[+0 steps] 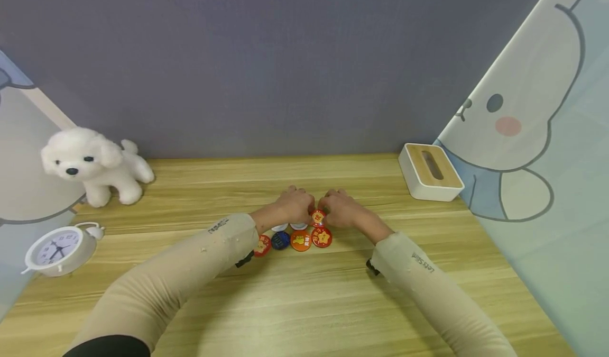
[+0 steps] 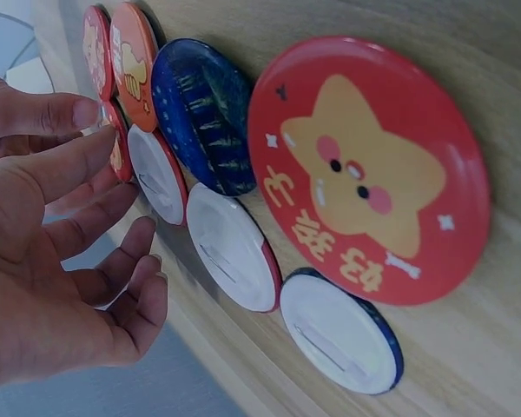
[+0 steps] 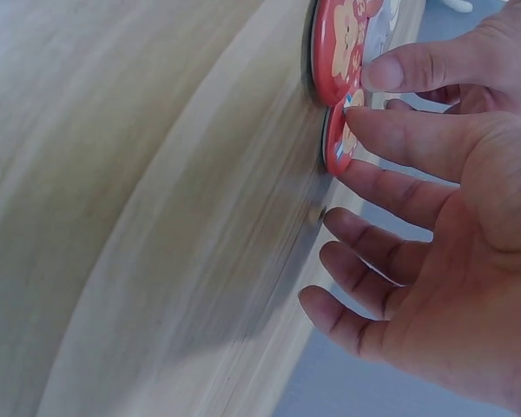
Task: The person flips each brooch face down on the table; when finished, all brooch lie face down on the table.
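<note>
Round pin badges lie in two rows on the table. At the right end of the far row, my left hand point(image 1: 296, 207) and right hand point(image 1: 340, 209) hold a red badge point(image 1: 319, 218) from opposite sides, thumbs and fingertips at its rim. Farther left in that row, white-backed badges point(image 2: 233, 248) lie face down with their pins showing. The near row has a red star badge point(image 2: 373, 174), a dark blue badge point(image 1: 280, 240), an orange thumbs-up badge point(image 1: 301, 240) and another red star badge point(image 1: 322, 237). My left forearm partly covers the left end of the rows in the head view.
A white plush dog point(image 1: 97, 164) and a white alarm clock point(image 1: 61, 251) stand at the left. At the back right sits a white tissue box point(image 1: 430, 172) with a wooden lid. A grey panel point(image 1: 285, 71) rises behind the wooden table point(image 1: 285, 309).
</note>
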### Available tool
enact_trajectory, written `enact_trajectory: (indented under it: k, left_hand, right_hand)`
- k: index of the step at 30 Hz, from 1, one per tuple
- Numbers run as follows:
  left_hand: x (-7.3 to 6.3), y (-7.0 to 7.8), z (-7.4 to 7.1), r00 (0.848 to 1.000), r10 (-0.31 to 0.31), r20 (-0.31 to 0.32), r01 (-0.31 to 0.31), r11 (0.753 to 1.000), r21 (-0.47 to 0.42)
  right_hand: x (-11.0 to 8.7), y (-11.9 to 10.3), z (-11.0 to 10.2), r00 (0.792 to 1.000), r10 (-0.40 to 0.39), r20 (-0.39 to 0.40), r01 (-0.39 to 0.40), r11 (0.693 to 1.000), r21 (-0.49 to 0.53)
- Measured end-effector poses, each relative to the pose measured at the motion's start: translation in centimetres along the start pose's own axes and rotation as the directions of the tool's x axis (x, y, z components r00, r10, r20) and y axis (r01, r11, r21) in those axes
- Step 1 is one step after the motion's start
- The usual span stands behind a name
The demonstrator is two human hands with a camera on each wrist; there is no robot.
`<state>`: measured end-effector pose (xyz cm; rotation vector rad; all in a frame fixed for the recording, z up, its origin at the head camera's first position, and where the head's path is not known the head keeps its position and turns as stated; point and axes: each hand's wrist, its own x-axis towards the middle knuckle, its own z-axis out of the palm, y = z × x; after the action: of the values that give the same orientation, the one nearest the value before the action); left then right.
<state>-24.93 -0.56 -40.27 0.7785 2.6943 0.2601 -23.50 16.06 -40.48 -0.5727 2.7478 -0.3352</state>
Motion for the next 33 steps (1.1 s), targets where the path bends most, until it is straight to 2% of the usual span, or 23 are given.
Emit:
enact_trajectory:
  k: [14,18,25,33]
  left_hand:
    - [0.05,0.22,-0.20,1.000,0.002,0.007,-0.002,1.000,-0.009]
    - [0.12,0.15,-0.22,1.000,0.006,0.002,-0.006,1.000,-0.016]
    - [0.45,-0.11,-0.36,0.999,0.015,0.037,-0.013,0.999,-0.051]
    - [0.82,-0.22,-0.56,0.998,0.028,0.048,-0.024,0.996,-0.086]
  right_hand:
    - [0.06,-0.36,-0.38,0.999,0.045,0.022,-0.046,0.999,0.019]
    - [-0.01,-0.11,-0.41,0.999,0.049,0.014,-0.049,0.998,0.034]
    - [-0.07,0.30,-0.22,0.999,0.043,-0.013,-0.042,0.998,0.043]
    - [-0.33,0.46,-0.38,0.998,0.018,-0.057,-0.016,0.999,0.039]
